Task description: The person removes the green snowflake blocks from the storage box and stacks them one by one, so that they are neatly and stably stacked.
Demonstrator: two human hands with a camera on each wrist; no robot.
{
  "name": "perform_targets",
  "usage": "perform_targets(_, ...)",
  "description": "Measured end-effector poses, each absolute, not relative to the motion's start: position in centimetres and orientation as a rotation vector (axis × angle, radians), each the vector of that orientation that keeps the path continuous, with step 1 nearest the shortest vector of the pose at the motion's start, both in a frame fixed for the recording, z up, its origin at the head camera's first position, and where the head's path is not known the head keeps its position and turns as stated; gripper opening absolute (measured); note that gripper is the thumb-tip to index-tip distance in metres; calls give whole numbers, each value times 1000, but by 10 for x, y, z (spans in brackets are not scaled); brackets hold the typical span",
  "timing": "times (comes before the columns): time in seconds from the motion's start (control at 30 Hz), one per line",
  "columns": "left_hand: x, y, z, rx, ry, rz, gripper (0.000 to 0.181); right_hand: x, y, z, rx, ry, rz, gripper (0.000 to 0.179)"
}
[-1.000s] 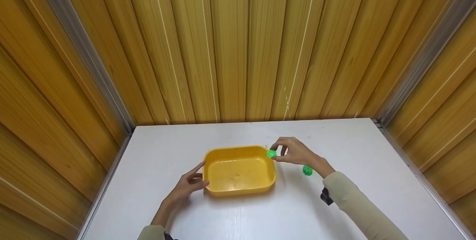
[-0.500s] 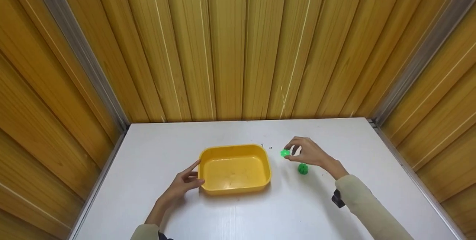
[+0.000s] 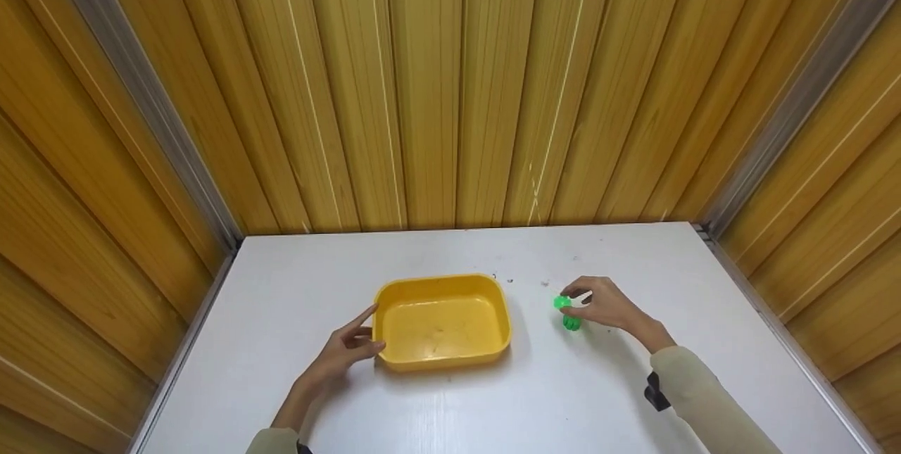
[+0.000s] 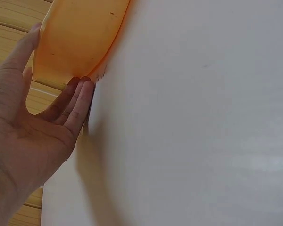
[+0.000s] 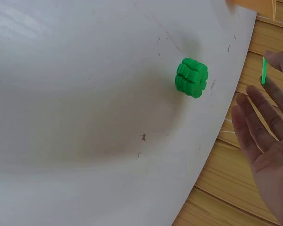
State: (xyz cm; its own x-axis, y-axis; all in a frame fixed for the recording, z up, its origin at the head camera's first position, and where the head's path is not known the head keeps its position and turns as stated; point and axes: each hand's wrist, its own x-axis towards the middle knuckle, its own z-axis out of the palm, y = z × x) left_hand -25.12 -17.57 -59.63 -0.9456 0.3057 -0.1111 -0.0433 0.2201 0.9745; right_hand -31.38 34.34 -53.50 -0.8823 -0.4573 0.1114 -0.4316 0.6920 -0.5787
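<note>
My left hand (image 3: 338, 357) touches the left end of a yellow plastic tub (image 3: 443, 364), index finger and thumb spread along its wall. In the left wrist view, the tub wall (image 4: 85, 37) meets the fairly straight fingertips of that hand (image 4: 37, 122). Between thumb and forefinger, my right hand (image 3: 611, 305) pinches a thin green disc (image 3: 562, 301) with a scalloped edge. Below it on the table stands a green stack of scalloped discs (image 3: 571, 323), partly covered in the head view. The right wrist view shows the stack (image 5: 192, 78) whole and the held disc (image 5: 264, 70) edge-on, apart from it.
A white table (image 3: 450, 419) carries everything, with small dark marks (image 3: 510, 280) on its surface. Wood-patterned panels (image 3: 479, 88) rise behind the table and on both sides, joined by grey metal posts (image 3: 162, 102).
With the disc pinched in it, my right hand has moved right from the tub's right rim, then down to the green stack. My left hand has stayed on the tub.
</note>
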Motion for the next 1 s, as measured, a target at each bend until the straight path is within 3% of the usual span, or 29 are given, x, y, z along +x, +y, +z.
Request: perform_targets(1.0, -251, -178, -600, 281, 2176, 1829, 78, -304, 363, -563, -565, 2776, -1109, 32)
